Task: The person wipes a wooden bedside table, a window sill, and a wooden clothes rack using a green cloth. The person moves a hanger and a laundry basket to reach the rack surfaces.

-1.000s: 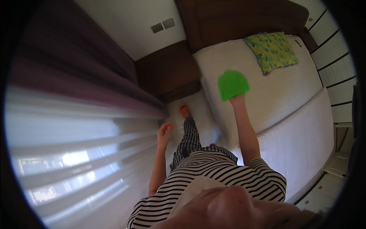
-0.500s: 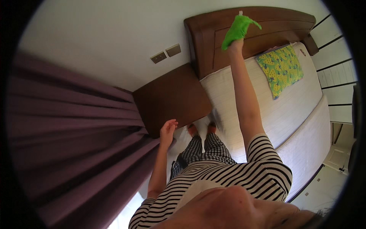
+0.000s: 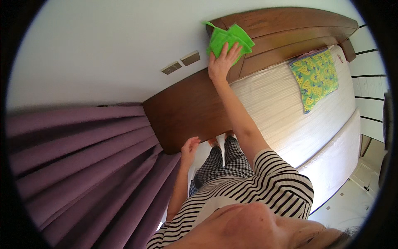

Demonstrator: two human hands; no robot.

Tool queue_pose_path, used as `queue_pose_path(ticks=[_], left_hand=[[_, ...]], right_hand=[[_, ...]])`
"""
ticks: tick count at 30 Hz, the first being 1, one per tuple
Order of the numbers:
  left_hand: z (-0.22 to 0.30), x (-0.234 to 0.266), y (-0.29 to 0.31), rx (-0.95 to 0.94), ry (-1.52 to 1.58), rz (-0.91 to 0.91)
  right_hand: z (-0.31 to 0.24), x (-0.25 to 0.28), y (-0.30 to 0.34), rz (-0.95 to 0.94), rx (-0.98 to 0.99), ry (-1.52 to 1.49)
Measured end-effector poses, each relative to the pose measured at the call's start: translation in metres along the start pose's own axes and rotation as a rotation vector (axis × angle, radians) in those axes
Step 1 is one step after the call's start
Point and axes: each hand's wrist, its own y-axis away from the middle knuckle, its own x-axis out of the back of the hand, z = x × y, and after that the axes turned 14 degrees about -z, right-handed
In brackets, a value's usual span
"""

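Observation:
Against the left end of the brown wooden headboard (image 3: 286, 27), my right hand (image 3: 223, 62) presses a bright green cleaning cloth (image 3: 232, 36) with its fingers spread over it. The cloth is folded in layers, and a hanging loop sticks out at its upper left. Lower down, my left hand (image 3: 190, 147) is held by the front edge of the dark brown bedside table (image 3: 186, 110). Its fingers are loosely bent and a little apart, with nothing in them. Whether it touches the table edge I cannot tell.
A bed with a pale mattress (image 3: 273, 112) stands on the right, with a green and yellow patterned pillow (image 3: 317, 79) near the headboard. Purple curtains (image 3: 83, 162) hang at the left. Two wall sockets (image 3: 180, 62) sit above the bedside table.
My right hand has moved left and down along the headboard with the cloth, which is now spread flatter. My left hand has shifted slightly right and down.

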Motion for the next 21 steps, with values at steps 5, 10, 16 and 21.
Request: queue_pose_path(ticks=[5, 10, 16, 21], left_hand=[[0.018, 0.002, -0.006, 0.007, -0.059, -0.022], [0.032, 0.014, -0.023, 0.003, -0.166, -0.084], [0.063, 0.029, -0.066, -0.070, -0.346, -0.052], [0.106, 0.021, -0.121, -0.262, -0.544, -0.056]], right_hand=[[-0.003, -0.004, -0.028, -0.057, -0.123, 0.000], [-0.001, -0.005, -0.050, -0.059, -0.135, 0.105], [0.035, -0.046, 0.040, 0.277, -0.441, -0.284], [0.102, -0.089, 0.120, 0.432, -0.841, -0.572]])
